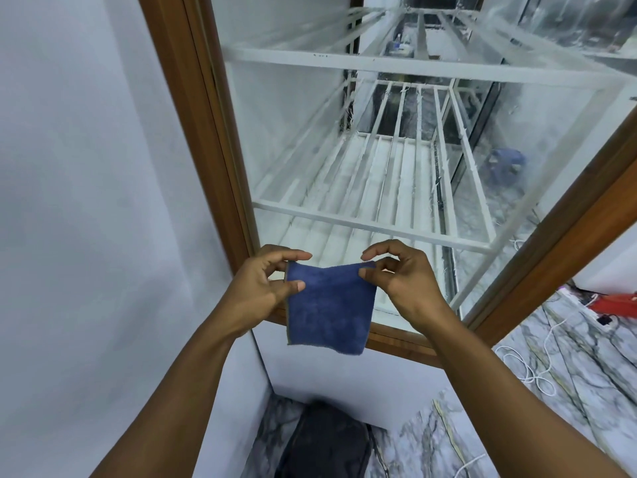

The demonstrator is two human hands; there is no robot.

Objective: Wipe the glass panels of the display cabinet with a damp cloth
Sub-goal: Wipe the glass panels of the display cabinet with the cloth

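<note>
The fingers [297, 286] of the left hand [262, 284] pinch the upper left corner of the blue cloth [327, 305], thumb on its near face. The right hand [405, 276] pinches the upper right corner the same way, with its spare fingers curled loosely above. Held by those two corners, the blue cloth hangs in the air as a small limp square, sagging a little along its top edge. It sits in front of the lower edge of the display cabinet [396, 336], and whether it touches the glass cannot be told. It looks light and soft, with a towelling pile that should grip well and cannot be harmed by squeezing; whether it is damp does not show. A corner pinch suits spreading or folding it, but for wiping it would likely serve better flattened under the palm or gathered into a pad. The glass panel [303, 150] behind it is the hard, smooth, breakable part and calls for even, moderate pressure. A wooden frame [193, 115] borders the panel, and white racks [379, 224] show through it.
</note>
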